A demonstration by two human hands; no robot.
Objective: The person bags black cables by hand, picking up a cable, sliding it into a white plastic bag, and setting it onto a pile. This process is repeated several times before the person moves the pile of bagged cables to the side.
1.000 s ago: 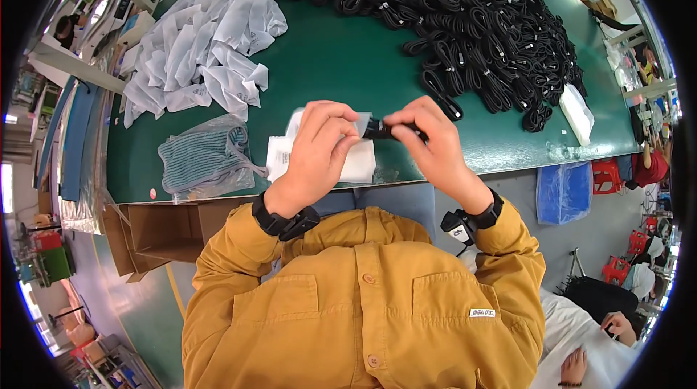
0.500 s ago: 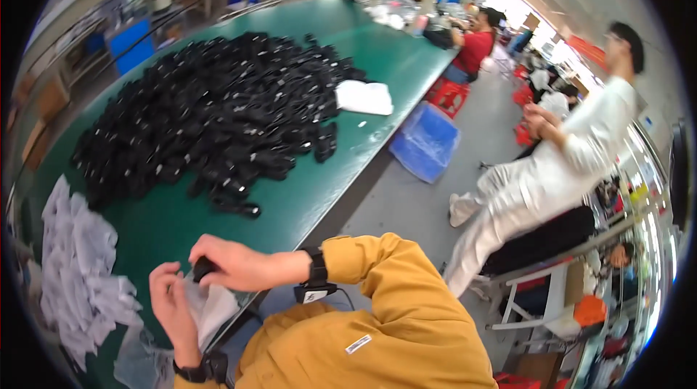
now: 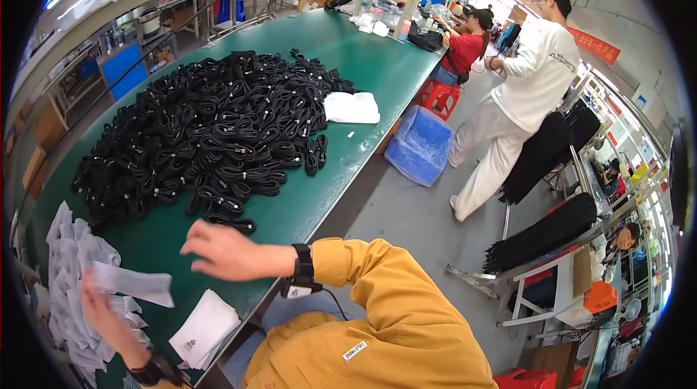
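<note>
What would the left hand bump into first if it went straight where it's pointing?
Past the single pouch right beside it, the left hand would probably meet the white pouch pile; how high it hovers is unclear.

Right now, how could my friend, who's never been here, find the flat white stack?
Start at the big green table and follow its near edge, below the right hand in the picture. The flat white stack lies there, right of the loose heap of whitish packets. Unlike that jumbled heap, its pieces lie piled flat, with a dark printed mark on top.
</note>
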